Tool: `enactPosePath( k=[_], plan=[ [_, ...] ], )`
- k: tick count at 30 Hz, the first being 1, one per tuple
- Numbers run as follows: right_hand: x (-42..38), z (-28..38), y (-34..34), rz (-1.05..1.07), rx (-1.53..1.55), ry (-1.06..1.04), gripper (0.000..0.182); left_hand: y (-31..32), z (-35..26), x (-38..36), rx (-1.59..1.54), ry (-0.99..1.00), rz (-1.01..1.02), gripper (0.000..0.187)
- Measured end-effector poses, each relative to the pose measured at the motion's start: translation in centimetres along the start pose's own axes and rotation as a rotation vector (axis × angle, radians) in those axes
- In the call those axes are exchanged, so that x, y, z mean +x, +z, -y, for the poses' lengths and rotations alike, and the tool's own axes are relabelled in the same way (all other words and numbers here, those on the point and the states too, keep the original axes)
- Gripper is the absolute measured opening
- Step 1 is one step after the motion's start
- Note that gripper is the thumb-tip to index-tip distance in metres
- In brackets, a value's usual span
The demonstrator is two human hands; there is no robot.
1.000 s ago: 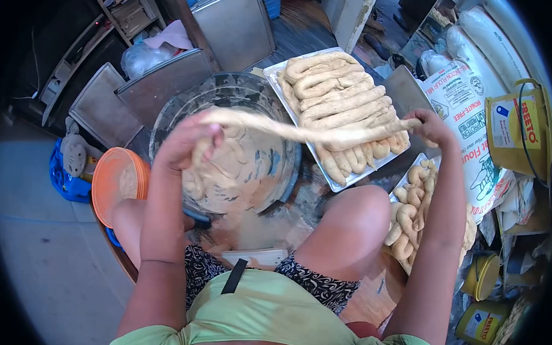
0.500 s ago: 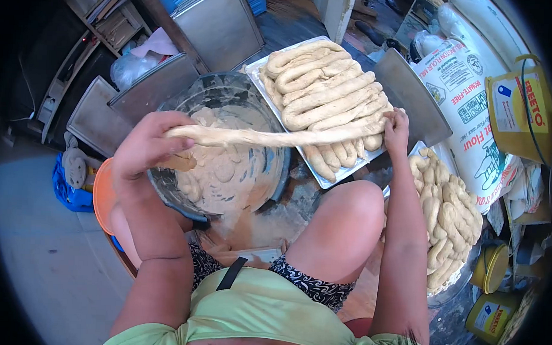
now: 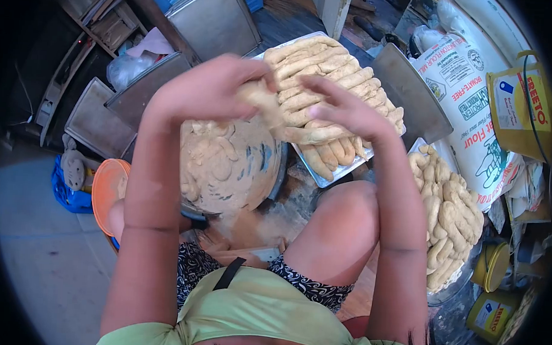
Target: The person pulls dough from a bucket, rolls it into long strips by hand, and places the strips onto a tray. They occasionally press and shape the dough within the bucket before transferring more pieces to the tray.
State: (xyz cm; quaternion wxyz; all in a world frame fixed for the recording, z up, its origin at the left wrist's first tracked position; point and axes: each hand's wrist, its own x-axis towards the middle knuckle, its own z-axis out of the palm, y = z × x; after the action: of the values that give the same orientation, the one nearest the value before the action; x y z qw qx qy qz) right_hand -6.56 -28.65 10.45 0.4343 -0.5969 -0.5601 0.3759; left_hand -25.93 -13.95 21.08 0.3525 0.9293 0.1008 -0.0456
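Observation:
A pale dough rope (image 3: 317, 134) lies along the near side of the dough strips on a white tray (image 3: 316, 176). Its other end rises, blurred, into my left hand (image 3: 209, 88), which grips it between thumb and fingers at the tray's left edge. Over the tray's middle hovers my right hand (image 3: 348, 109), fingers apart and holding nothing. Several folded dough strips (image 3: 328, 71) cover most of the tray. Below my left hand stands a large dark basin (image 3: 280, 172) with floury dough pieces (image 3: 216, 152) inside.
A second pile of twisted dough (image 3: 447, 221) sits at the right. Beyond it are a printed flour sack (image 3: 467, 106) and yellow buckets (image 3: 521, 114). Metal trays (image 3: 101, 118) lean at the left, another (image 3: 412, 92) behind the white tray. An orange bowl (image 3: 108, 188) is beside my leg.
The stretched dough rope has come down onto the tray at its right end. My left hand moved right and up with the other end; my right hand let go and moved left.

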Motion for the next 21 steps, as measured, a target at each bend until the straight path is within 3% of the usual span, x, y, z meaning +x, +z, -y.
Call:
enactPosePath(
  k=[1, 3, 5, 7, 8, 9, 11, 13, 15, 16, 20, 21],
  plan=[
    [0.6, 0.0, 1.2, 0.134, 0.051, -0.074, 0.056, -0.2, 0.3, 2.1, 0.132, 0.242, -0.088, 0.030],
    [1.0, 0.3, 2.1, 0.165, 0.150, 0.035, 0.058, -1.5, 0.1, 5.8, 0.045, 0.207, 0.039, 0.038],
    [0.8, -0.5, 1.9, 0.193, 0.256, 0.155, 0.059, -2.4, 0.7, 8.6, 0.211, 0.151, 0.153, 0.041],
    [0.1, -1.9, 0.5, 0.292, 0.551, 0.240, 0.042, -2.9, 2.5, 11.6, 0.327, 0.100, 0.195, 0.040],
    [-0.3, -1.9, 0.3, 0.160, 0.549, 0.324, 0.035, -2.7, 3.5, 12.7, 0.444, 0.043, 0.239, 0.039],
    [-0.3, -2.9, -0.1, 0.159, 0.549, 0.327, 0.035, -2.3, 3.5, 13.3, 0.441, 0.044, 0.240, 0.039],
    [0.1, -5.3, -0.9, 0.074, 0.800, 0.331, 0.034, -1.5, 3.2, 14.3, 0.708, -0.007, 0.060, 0.033],
    [0.8, -6.2, -0.9, -0.016, 0.798, 0.306, 0.043, -0.9, 6.9, 16.3, 0.761, 0.036, -0.015, 0.026],
    [1.7, -9.0, -0.6, -0.244, 0.055, 0.259, 0.050, -0.4, 11.8, 17.6, 0.933, 0.103, -0.343, 0.019],
    [1.8, -10.6, -0.8, -0.200, -0.148, 0.277, 0.053, 0.2, 14.0, 17.6, 0.982, 0.086, -0.450, 0.019],
    [2.3, -9.8, -0.6, -0.109, -0.279, 0.385, 0.040, 3.4, 22.4, 17.9, 0.903, -0.137, -0.638, 0.023],
    [2.4, -9.7, -0.5, -0.105, -0.283, 0.384, 0.040, 3.8, 22.8, 18.1, 0.647, -0.371, -0.571, 0.025]
  ],
)
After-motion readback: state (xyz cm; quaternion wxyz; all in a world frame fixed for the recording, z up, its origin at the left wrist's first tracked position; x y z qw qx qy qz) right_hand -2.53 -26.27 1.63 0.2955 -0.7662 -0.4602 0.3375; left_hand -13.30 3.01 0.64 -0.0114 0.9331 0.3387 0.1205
